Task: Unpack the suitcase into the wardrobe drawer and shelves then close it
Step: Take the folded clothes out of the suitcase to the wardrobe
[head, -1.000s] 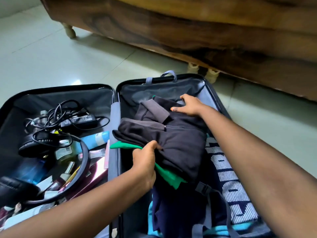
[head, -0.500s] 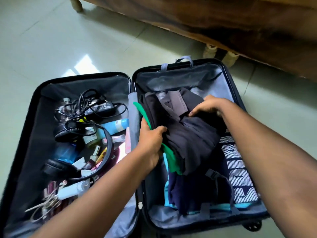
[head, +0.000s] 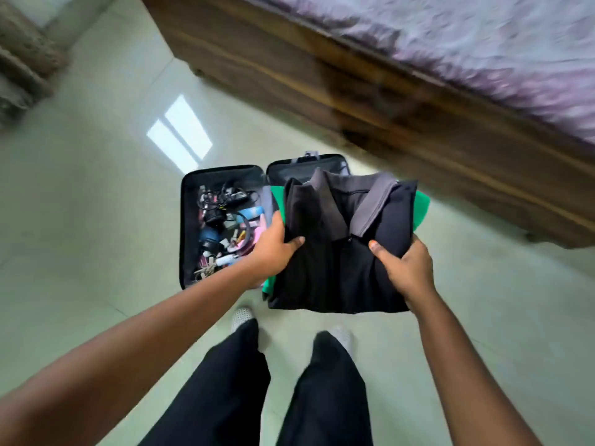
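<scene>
I hold a folded stack of clothes above the floor: a black zip top with a grey collar (head: 341, 252) on top and a green garment (head: 421, 206) beneath it, its edges showing at the right and lower left. My left hand (head: 273, 249) grips the stack's left edge, thumb on top. My right hand (head: 406, 268) grips its right edge, thumb on top. The open black suitcase (head: 188, 226) lies on the floor below; the stack hides most of its right half. Its left half holds cables, headphones, bottles and small items (head: 225, 226).
A wooden bed frame (head: 370, 101) with a purple-patterned cover (head: 483, 43) runs across the upper right, close to the suitcase. My legs in dark trousers (head: 225, 391) stand on the pale tiled floor (head: 80, 220). A blurred object sits at the far upper left.
I have stood up and lifted the black and green stack out of the suitcase's right half. Both hands shifted to grip its sides. The view pulled far back from the suitcase.
</scene>
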